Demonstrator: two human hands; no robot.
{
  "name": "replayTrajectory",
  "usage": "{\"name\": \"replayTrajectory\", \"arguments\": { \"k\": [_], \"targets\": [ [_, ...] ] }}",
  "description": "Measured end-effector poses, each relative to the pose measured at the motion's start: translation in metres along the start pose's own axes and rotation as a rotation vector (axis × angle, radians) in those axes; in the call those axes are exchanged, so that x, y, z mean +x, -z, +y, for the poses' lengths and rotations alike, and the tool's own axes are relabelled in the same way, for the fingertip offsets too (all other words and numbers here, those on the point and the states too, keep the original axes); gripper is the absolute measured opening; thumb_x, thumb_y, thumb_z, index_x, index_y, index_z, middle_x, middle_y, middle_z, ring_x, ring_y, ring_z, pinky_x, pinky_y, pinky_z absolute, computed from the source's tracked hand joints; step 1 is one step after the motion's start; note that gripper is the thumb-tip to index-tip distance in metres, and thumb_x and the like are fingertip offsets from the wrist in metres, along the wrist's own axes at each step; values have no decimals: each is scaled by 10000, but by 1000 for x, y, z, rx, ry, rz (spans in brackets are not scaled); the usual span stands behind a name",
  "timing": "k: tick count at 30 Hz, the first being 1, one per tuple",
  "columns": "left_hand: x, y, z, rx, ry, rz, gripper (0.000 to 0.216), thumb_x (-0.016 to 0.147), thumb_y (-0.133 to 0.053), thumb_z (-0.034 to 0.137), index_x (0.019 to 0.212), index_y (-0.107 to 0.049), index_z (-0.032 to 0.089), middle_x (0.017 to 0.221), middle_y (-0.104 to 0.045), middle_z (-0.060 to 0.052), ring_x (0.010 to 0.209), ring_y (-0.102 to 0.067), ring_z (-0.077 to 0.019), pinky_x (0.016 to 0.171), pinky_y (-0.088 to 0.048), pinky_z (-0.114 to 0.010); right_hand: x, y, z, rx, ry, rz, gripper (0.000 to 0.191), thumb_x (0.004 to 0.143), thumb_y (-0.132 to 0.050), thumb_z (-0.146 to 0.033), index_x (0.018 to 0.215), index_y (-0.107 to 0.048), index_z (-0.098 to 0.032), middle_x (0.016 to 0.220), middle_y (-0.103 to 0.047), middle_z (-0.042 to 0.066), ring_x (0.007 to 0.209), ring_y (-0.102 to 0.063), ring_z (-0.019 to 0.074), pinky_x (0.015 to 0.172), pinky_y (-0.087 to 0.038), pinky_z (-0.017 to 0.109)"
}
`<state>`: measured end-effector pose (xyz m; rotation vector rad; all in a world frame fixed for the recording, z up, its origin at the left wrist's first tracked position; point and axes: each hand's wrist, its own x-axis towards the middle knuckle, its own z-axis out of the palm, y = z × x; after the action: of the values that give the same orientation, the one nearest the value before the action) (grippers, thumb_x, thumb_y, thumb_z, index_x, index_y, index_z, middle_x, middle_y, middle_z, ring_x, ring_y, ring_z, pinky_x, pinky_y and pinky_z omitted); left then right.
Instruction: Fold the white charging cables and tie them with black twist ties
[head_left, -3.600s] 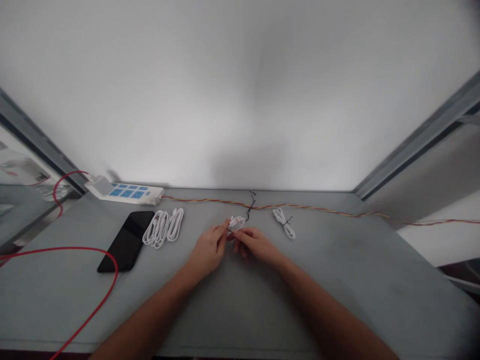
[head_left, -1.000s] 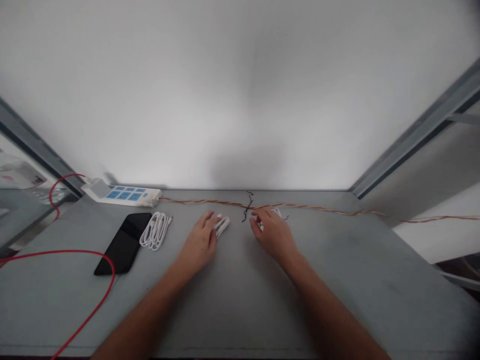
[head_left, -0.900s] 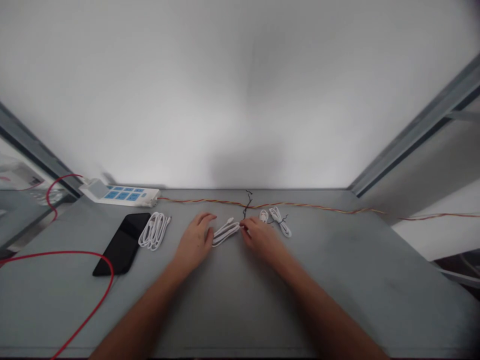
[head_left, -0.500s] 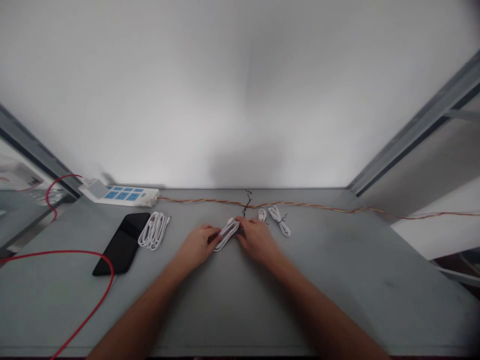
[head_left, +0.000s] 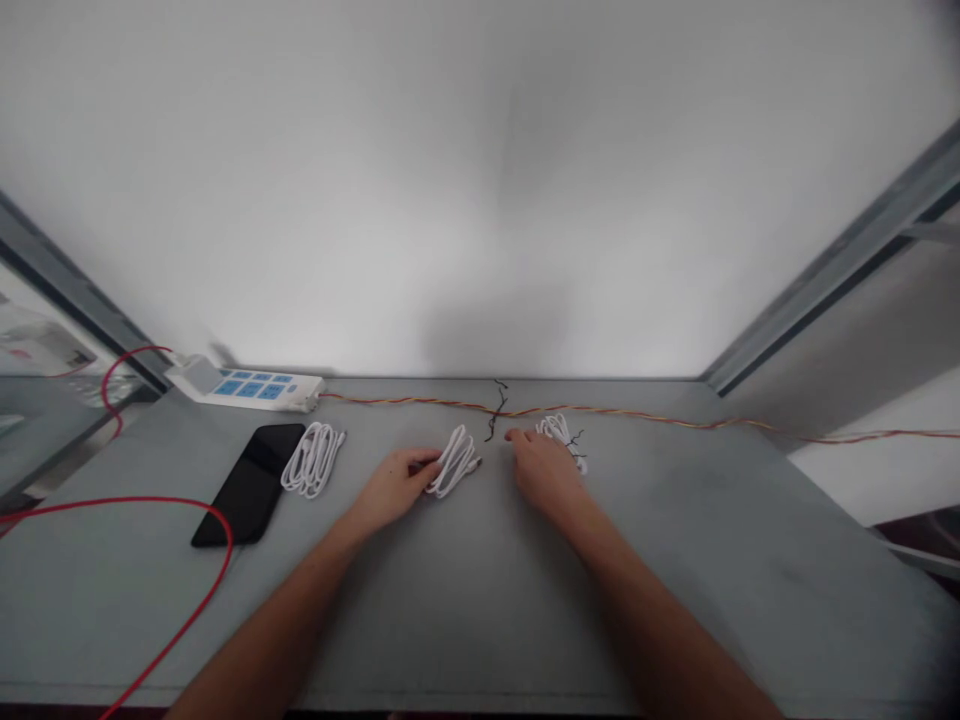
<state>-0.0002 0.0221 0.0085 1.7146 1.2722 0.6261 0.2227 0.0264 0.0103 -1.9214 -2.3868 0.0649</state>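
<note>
As the left hand (head_left: 394,490) pinches 1 coiled cable (head_left: 454,463) midway across the table (head_left: 480,620), the right hand (head_left: 546,470), whose grip I cannot tell, is beside tied cables (head_left: 558,430) farther right.

The person's left hand (head_left: 391,488) and right hand (head_left: 547,472) are bare, with slim fingers (head_left: 519,437) and narrow wrists (head_left: 351,528). Bare forearms (head_left: 645,610) widen smoothly toward the elbows. A tiny spot (head_left: 391,471) marks the left hand's back; the nails are too small to make out.
</note>
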Motion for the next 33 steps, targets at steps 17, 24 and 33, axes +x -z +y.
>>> {"name": "replayTrajectory", "arguments": {
  "k": [17, 24, 33],
  "targets": [
    [4, -2, -1, -148, 116, 303, 129, 703, -603, 247, 800, -624, 166, 645, -637, 2, 493, -572, -132, 444, -416, -222, 0, -6, -9, 804, 183, -93, 133, 808, -614, -293, 828, -631, -163, 770, -646, 41, 731, -585, 166, 691, -438, 299],
    [9, 7, -4, -400, 131, 369, 218, 651, -603, 250, 843, -561, 157, 603, -655, 0, 486, -545, -119, 427, -345, -202, 7, -2, -2, 1624, -90, -73, 336, 676, -720, -448, 774, -560, -170, 733, -685, 25, 674, -644, 143, 682, -494, 291],
    [4, 12, 7, -990, 259, 321, 210, 688, -662, 253, 833, -567, 134, 515, -476, 72, 367, -396, -35, 332, -225, -131, 13, -2, 5, 1663, -250, 410, 405, 683, -700, -493, 909, -621, -166, 584, -495, -69, 380, -324, 29, 355, -227, 188]
  ]
}}
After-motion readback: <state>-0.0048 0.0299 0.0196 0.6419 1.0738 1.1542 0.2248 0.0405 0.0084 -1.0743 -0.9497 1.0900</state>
